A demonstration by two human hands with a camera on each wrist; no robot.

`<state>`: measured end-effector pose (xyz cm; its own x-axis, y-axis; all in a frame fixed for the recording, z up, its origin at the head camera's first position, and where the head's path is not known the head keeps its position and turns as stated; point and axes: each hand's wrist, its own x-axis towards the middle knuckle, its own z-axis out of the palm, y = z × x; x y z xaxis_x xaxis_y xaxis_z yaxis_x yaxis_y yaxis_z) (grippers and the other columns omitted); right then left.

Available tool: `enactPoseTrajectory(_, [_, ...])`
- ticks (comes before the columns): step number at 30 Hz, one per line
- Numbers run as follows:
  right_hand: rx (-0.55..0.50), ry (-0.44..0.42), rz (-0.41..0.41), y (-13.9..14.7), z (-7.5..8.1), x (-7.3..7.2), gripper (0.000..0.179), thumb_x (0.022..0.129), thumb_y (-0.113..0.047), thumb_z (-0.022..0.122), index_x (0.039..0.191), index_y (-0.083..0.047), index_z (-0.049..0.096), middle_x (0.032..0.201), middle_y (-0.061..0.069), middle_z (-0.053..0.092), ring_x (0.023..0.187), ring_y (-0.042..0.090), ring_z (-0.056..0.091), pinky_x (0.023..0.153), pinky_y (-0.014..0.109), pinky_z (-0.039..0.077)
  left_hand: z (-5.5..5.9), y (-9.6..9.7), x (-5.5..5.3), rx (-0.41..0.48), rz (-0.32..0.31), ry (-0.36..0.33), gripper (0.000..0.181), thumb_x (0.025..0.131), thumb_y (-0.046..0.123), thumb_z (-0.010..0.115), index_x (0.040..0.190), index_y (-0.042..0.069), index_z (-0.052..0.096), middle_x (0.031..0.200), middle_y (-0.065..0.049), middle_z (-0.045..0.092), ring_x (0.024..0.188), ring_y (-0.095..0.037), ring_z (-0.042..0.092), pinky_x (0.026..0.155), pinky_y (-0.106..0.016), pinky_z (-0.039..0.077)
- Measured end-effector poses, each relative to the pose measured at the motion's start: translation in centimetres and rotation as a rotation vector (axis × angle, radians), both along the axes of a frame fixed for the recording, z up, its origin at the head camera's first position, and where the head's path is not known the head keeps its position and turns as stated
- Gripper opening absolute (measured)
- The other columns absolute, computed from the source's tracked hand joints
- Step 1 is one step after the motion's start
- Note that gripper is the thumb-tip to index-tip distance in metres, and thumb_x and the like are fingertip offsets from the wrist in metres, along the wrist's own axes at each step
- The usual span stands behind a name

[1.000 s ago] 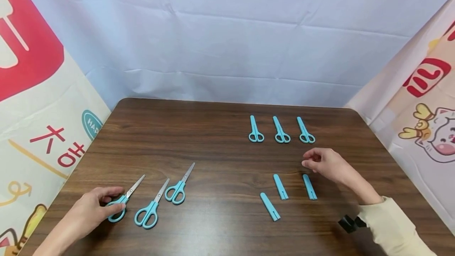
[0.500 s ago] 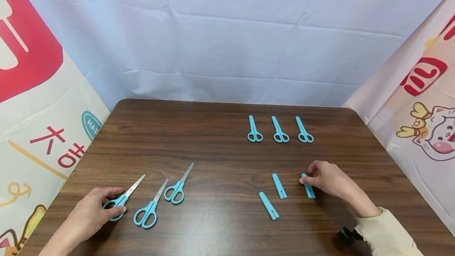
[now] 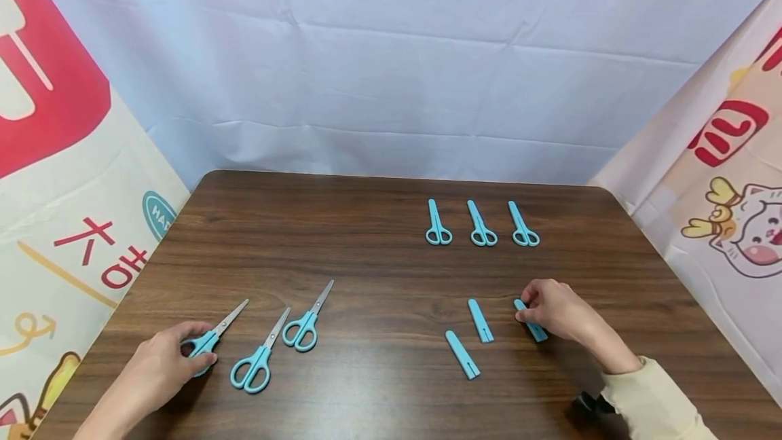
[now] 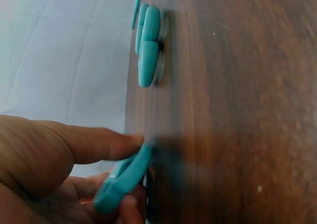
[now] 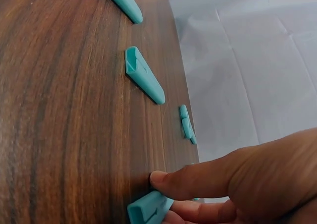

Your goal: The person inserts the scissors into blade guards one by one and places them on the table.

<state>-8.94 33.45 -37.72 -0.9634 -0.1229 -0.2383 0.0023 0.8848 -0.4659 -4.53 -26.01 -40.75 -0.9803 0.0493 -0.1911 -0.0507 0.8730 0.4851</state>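
My left hand (image 3: 153,367) grips the handle of a pair of turquoise-handled scissors (image 3: 210,341) at the table's left; its bare blades point up and right. In the left wrist view the handle (image 4: 130,178) tilts between thumb and fingers. Two more unsheathed scissors lie just to the right, one pair (image 3: 253,367) near and one (image 3: 303,328) farther back. Over on the right side, my right hand (image 3: 565,309) pinches a turquoise blade cover (image 3: 537,333) between thumb and fingers. The right wrist view shows that cover's hollow end (image 5: 143,211). Two other covers, one (image 3: 480,321) and another (image 3: 462,354), lie to its left.
Three sheathed scissors stand in a row at the back right: left (image 3: 437,223), middle (image 3: 481,224) and right (image 3: 522,224). Behind the brown wooden table (image 3: 379,277) hangs a pale cloth (image 3: 391,73). Printed cloths flank both sides.
My right hand has come down onto the rightmost cover and pinched it, turning it slightly. My left hand stays at its scissors, whose handle is now lifted and tilted a little.
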Motion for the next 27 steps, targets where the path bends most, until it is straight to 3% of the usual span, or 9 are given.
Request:
enactPoseTrajectory(10, [-0.002, -0.005, -0.011, -0.2, -0.1, -0.1, 0.02, 0.088, -0.012, 0.08, 0.091, 0.0, 0.064, 0.079, 0.002, 0.059, 0.067, 0.017, 0.053, 0.058, 0.031, 0.045, -0.3, 0.0, 0.0, 0.002, -0.01, 0.035, 0.031, 0.088, 0.011, 0.079, 0.115, 0.001, 0.068, 0.094, -0.015, 0.067, 0.086, -0.033, 0.062, 0.074, -0.056, 0.054])
enactPoseTrajectory(16, [-0.059, -0.017, 0.0, 0.1, -0.5, 0.1, 0.018, 0.09, -0.008, 0.075, 0.089, -0.001, 0.06, 0.077, 0.002, 0.057, 0.066, 0.017, 0.051, 0.056, 0.029, 0.042, -0.2, -0.4, -0.2, 0.037, 0.018, -0.01, 0.031, 0.093, 0.015, 0.075, 0.118, 0.0, 0.068, 0.094, -0.013, 0.068, 0.084, -0.029, 0.059, 0.071, -0.049, 0.054])
enactPoseTrajectory(21, [-0.13, -0.035, 0.02, 0.6, -0.6, 0.1, 0.016, 0.095, -0.008, 0.072, 0.088, -0.002, 0.06, 0.074, 0.001, 0.056, 0.063, 0.016, 0.05, 0.053, 0.026, 0.042, 0.1, -1.1, -0.4, 0.117, 0.024, -0.063, 0.038, 0.101, 0.022, 0.069, 0.127, -0.004, 0.064, 0.099, -0.011, 0.067, 0.087, -0.024, 0.056, 0.069, -0.036, 0.048])
enactPoseTrajectory(27, [-0.207, -0.075, 0.018, 0.9, -0.1, -0.1, 0.014, 0.102, -0.011, 0.065, 0.1, 0.003, 0.068, 0.075, 0.001, 0.058, 0.064, 0.015, 0.053, 0.054, 0.028, 0.051, 0.6, -1.0, -0.4, 0.307, 0.075, -0.151, 0.04, 0.11, 0.032, 0.054, 0.133, 0.0, 0.06, 0.101, -0.004, 0.065, 0.09, -0.018, 0.055, 0.076, -0.031, 0.047])
